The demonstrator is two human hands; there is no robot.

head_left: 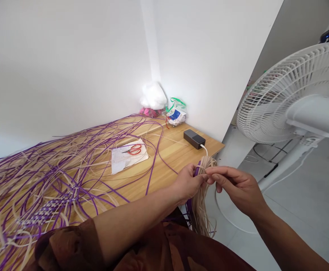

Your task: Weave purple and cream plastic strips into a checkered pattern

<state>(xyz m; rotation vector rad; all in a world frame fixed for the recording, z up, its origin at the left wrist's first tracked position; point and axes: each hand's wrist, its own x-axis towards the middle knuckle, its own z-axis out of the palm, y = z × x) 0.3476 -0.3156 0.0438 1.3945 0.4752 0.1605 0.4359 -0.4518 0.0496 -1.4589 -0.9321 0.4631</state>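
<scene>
My left hand (pixel 188 185) is closed round the upper part of a bundle of beige and purple weaving strips (pixel 202 210), beside the table's right front edge. The bundle hangs down below my hands, its strips loose at the bottom. My right hand (pixel 234 187) pinches at the bundle's near side, thumb and forefinger pressed together around what looks like a beige strip wound about it. Both hands nearly touch. On the table to the left, a purple and white woven piece (pixel 49 210) lies with many loose strips (pixel 76 150) fanning out from it.
Orange-handled scissors (pixel 135 149) rest on white paper (pixel 119 160). A black power bank (pixel 194 139) with a white cable sits near the table's right edge. Plastic bags (pixel 177 113) stand in the corner against the wall. A white fan (pixel 294 98) stands at the right.
</scene>
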